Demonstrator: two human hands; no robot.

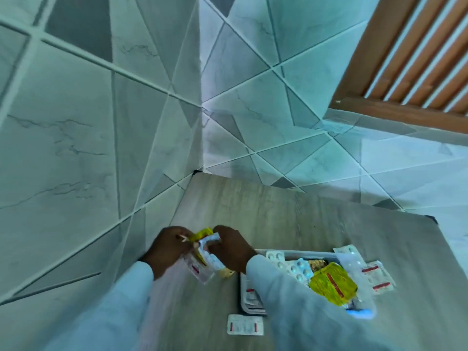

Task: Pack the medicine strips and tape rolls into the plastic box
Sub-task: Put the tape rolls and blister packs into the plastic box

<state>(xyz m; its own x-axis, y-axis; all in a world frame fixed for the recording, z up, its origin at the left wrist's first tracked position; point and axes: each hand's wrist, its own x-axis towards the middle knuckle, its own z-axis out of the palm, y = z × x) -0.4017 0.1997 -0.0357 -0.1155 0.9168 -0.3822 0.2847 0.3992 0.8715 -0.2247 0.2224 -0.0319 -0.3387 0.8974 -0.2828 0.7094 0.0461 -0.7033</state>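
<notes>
Your right sleeve hides much of the plastic box at lower right, strips heaped inside. Both hands, left hand and right hand, grip a bunch of medicine strips lower centre, above the worktop.

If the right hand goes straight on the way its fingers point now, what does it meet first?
The right hand points left, gripping a bundle of medicine strips. Just past the bundle comes the left hand, gripping its other side. Depth looks equal, probably.
</notes>
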